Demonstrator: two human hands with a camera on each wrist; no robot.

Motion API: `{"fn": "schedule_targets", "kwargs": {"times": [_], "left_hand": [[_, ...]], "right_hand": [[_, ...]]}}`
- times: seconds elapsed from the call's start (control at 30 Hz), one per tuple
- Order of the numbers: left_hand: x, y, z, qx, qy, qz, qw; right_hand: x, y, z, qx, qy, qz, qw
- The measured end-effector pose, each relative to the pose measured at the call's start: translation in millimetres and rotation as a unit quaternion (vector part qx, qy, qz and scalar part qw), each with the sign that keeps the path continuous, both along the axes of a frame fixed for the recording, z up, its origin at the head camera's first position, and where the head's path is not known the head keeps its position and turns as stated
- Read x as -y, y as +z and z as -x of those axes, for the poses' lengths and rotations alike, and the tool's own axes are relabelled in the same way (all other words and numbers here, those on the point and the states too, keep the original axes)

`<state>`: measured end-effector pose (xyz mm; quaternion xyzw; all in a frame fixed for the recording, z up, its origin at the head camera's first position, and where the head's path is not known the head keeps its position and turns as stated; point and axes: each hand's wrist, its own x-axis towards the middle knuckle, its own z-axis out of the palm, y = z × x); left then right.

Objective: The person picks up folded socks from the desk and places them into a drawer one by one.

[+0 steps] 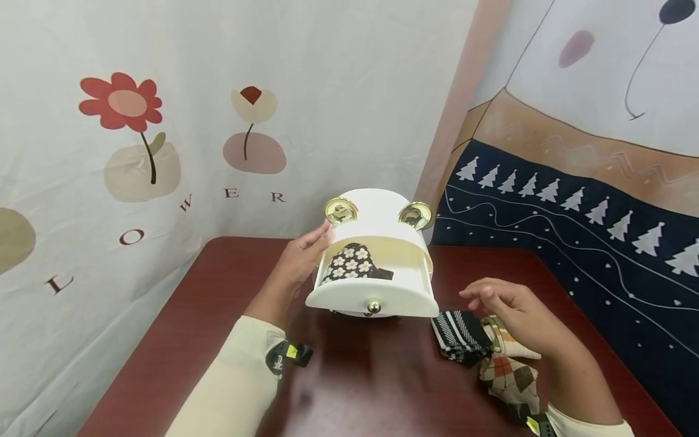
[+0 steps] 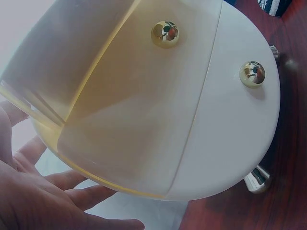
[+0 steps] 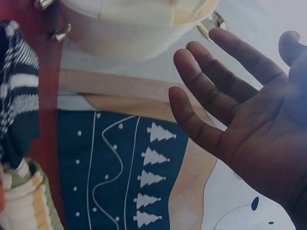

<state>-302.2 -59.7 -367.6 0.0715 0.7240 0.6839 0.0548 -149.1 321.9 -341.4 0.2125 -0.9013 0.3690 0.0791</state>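
A white storage box shaped like an alarm clock (image 1: 377,209), with two gold bells on top, stands on the table. Its upper drawer (image 1: 349,297) is pulled out and holds a folded black sock with white flowers (image 1: 349,262). My left hand (image 1: 303,258) rests at the box's left side, fingers spread and fairly straight along its edge in the left wrist view. In the air to the right, my right hand (image 1: 513,306) holds nothing, its fingers loosely bent. Just below it lie a black-and-white patterned sock (image 1: 463,337), a green-striped cream sock (image 1: 508,337) and an argyle sock (image 1: 510,379).
The dark red table (image 1: 218,291) carries the box near its back edge. A lower drawer with a gold knob (image 2: 252,74) is closed. Printed cloth hangs behind, with flowers (image 1: 128,103) and, on the right, white trees on navy (image 1: 546,255).
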Motion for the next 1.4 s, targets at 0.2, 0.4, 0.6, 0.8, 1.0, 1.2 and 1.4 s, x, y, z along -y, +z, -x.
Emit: {"fn": "schedule_targets", "kwargs": {"times": [0.2,0.4,0.6,0.8,1.0,1.2,1.4], "left_hand": [[0,-0.1,0.6,0.002,0.001,0.0,1.0],[0,-0.5,2.2,0.003,-0.004,0.003,1.0],[3,0.2,1.3,0.007,-0.002,0.002,1.0],[2,0.1,1.0,0.018,0.002,-0.001,0.9998],[-2,-1.1,1.4,0.013,-0.001,-0.008,0.9999],[-2,-2.2,2.1,0.009,-0.007,-0.006,0.9999],[-1,-2.3,2.5,0.008,-0.007,-0.007,0.9999]], "right_hand": [[-15,-9.7,-2.5,0.03,-0.018,-0.032,0.999],[-30,-17.6,-6.9,0.104,-0.044,-0.091,0.989],[-42,-25.0,-8.7,0.181,-0.068,-0.124,0.973],[-55,-35.0,-9.9,0.226,-0.07,-0.122,0.964],[-63,-44.8,-14.0,0.226,-0.08,-0.144,0.96],[-70,-53.0,-17.0,0.219,-0.079,-0.159,0.96],[-74,-60.3,-20.7,0.254,-0.096,-0.141,0.952]]}}
